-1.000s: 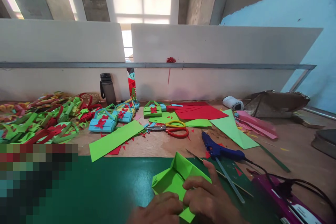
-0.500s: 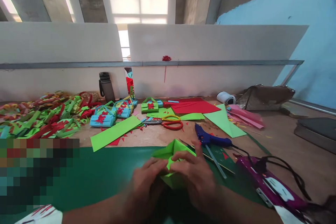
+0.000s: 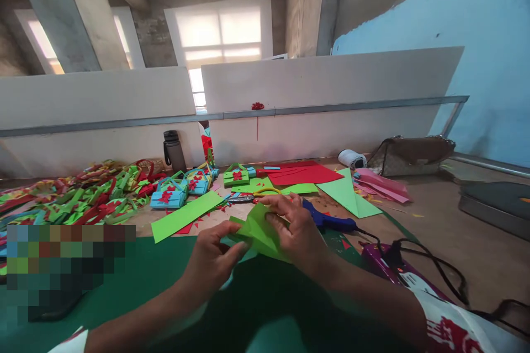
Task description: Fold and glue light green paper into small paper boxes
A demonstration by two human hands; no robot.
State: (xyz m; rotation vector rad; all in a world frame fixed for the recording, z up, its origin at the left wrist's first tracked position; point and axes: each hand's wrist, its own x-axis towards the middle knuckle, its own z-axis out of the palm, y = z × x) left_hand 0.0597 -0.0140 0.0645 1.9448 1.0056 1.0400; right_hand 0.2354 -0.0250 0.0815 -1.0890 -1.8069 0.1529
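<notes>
Both hands hold a folded piece of bright green paper point(image 3: 260, 231) above the dark green mat point(image 3: 136, 281). My left hand point(image 3: 213, 256) pinches its left corner between thumb and fingers. On the right side, my right hand point(image 3: 302, 237) grips it, fingers bent over the upper edge and partly hiding it. Just behind are scissors point(image 3: 265, 192), with their handles partly covered by my right hand. A blue glue gun point(image 3: 331, 220) lies right beside that hand. A flat green paper strip point(image 3: 186, 215) rests beyond my left hand.
Small blue paper bags point(image 3: 168, 196) and a green one point(image 3: 237, 176) stand at the back. Folded paper pieces point(image 3: 99, 193) heap up at left, near a dark bottle point(image 3: 174, 151). Red sheets point(image 3: 308, 172) lie behind; a purple power strip point(image 3: 385, 265) with black cables sits at right.
My hands have raised the green paper off the mat and tilted it. My left hand has shifted from pressing on it to pinching its corner. The camera view has tipped upward.
</notes>
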